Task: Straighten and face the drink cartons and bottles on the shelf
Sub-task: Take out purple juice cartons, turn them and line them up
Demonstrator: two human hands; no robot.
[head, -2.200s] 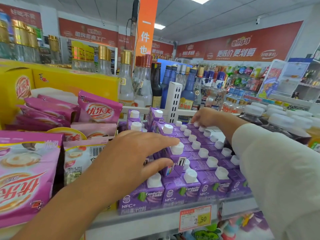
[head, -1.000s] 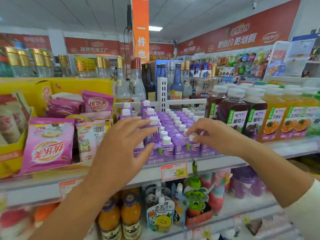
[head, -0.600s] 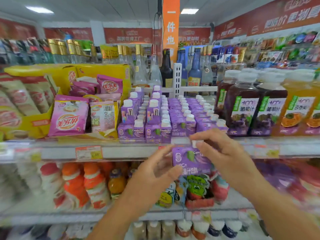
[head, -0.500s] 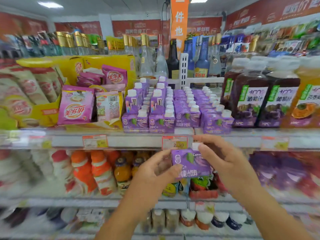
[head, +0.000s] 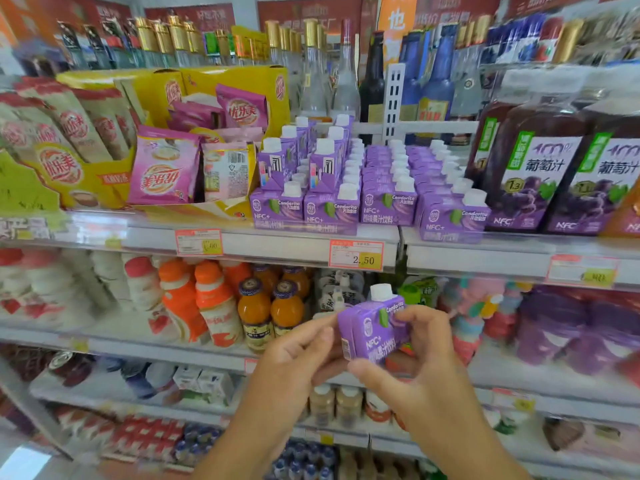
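A small purple drink carton (head: 372, 327) with a white cap is held in front of the lower shelves, tilted, its label facing me. My left hand (head: 298, 355) pinches its left side and my right hand (head: 426, 351) grips its right side and bottom. On the shelf above stand rows of the same purple cartons (head: 367, 181), white caps up; a few on the left are stacked two high. In the front row the third carton from the left sits further back than its neighbours. Dark grape juice bottles (head: 540, 164) stand to their right.
Yellow boxes with pink milk-tea sachets (head: 166, 168) fill the shelf to the left. A yellow price tag (head: 356, 259) hangs on the shelf edge. Glass liquor bottles (head: 311, 64) stand behind. Orange and white bottles (head: 214, 306) line the shelf below.
Both hands left the cartons on the shelf and pulled one purple carton off the front row. They have brought it down below the shelf edge, and the view has dropped with it.
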